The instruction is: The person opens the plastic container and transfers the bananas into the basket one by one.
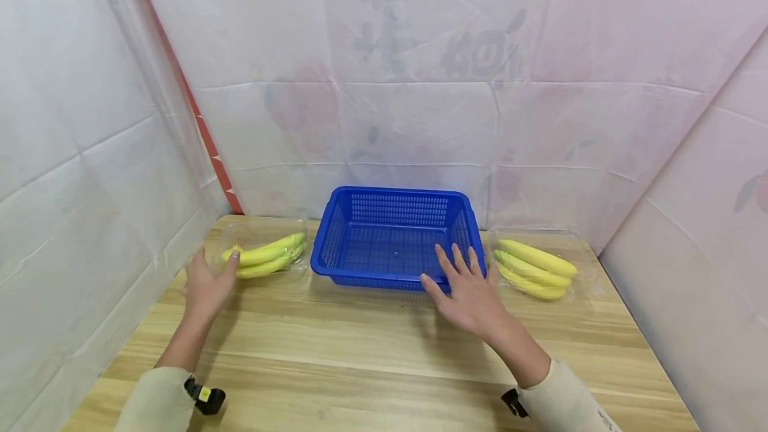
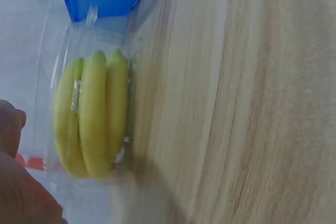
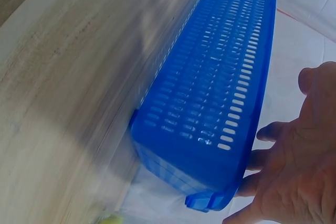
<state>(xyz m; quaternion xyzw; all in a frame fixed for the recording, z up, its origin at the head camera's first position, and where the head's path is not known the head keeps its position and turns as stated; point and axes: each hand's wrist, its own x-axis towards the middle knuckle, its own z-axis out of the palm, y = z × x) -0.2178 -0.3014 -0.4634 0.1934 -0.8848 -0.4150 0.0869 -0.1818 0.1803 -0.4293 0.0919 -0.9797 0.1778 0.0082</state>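
A blue perforated plastic basket (image 1: 396, 278) stands at the back middle of the table. My right hand (image 1: 471, 300) is over its front right corner with fingers spread, fingertips overlapping the inside; in the right wrist view they come close to the rim of the basket (image 3: 210, 66). At the left lies a clear plastic box (image 1: 258, 227) of yellow bananas (image 1: 267, 259) with greenish ends. My left hand (image 1: 207, 291) is at its left end, thumb and fingers apart. In the left wrist view, the thumb (image 2: 11, 129) shows beside the box, away from the bananas (image 2: 93, 119).
Another clear box (image 1: 585, 245) with several bananas (image 1: 534, 271) lies to the right of the basket. Wood-grain table (image 1: 336, 352) extends in front. Pale printed sheets (image 1: 414, 112) hang behind and along both sides.
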